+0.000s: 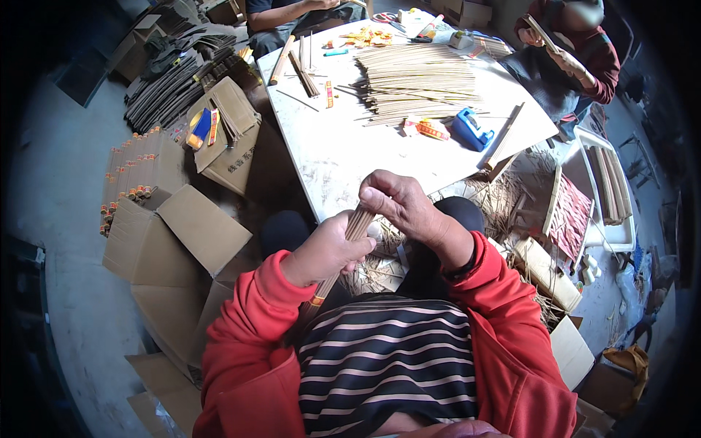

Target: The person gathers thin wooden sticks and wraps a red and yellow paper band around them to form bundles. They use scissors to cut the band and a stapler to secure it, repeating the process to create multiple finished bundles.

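My left hand is wrapped round a bundle of thin brown incense sticks, held at a slant in front of my chest. A red and yellow paper band circles the bundle's lower part, near my left sleeve. At its upper end my right hand is closed, thumb and fingers pinching the stick tips. Past my hands, a white table bears a wide spread of loose incense sticks. A blue tape dispenser stands on its right part, beside red and yellow labels.
Open cardboard boxes stand at my left, with banded bundles behind them. Stick scraps litter the floor at right, near a white tub holding sticks. Two people sit across the table, hands busy with sticks.
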`<state>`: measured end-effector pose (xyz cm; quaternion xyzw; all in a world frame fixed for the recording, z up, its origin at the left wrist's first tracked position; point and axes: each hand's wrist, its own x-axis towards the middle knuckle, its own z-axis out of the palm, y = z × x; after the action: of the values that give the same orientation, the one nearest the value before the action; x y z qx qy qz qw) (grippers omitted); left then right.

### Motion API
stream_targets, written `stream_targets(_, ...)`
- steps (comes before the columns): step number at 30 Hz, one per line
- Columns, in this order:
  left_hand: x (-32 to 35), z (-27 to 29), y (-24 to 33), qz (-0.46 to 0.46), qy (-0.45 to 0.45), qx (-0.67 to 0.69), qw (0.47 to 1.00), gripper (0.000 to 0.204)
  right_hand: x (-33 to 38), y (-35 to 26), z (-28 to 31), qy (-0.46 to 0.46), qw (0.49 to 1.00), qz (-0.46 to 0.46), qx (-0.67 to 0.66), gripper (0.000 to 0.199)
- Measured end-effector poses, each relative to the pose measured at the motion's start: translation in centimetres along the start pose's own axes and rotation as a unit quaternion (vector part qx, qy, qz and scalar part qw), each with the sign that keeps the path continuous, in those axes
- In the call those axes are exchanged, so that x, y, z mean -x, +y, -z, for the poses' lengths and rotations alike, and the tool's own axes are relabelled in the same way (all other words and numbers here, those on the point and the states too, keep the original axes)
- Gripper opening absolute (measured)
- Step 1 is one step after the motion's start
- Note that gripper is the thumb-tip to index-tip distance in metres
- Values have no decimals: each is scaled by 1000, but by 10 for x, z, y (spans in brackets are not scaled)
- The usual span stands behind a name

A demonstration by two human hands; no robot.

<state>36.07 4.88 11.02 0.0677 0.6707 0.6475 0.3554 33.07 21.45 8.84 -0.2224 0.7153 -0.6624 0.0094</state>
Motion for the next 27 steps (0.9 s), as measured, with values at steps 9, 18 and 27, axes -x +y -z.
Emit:
stream_targets(9, -39, 33, -20, 32, -24, 58, 997, 17, -59, 141, 146, 175, 801, -126, 559, 32)
stream_targets(18, -52, 45, -24, 57, -42, 104, 992, 17, -87, 150, 136, 127, 784, -79, 602, 24)
stream_targets(27, -53, 51, -27, 48, -45, 104, 992, 17, -92, 162, 141, 67, 772, -44, 631, 18)
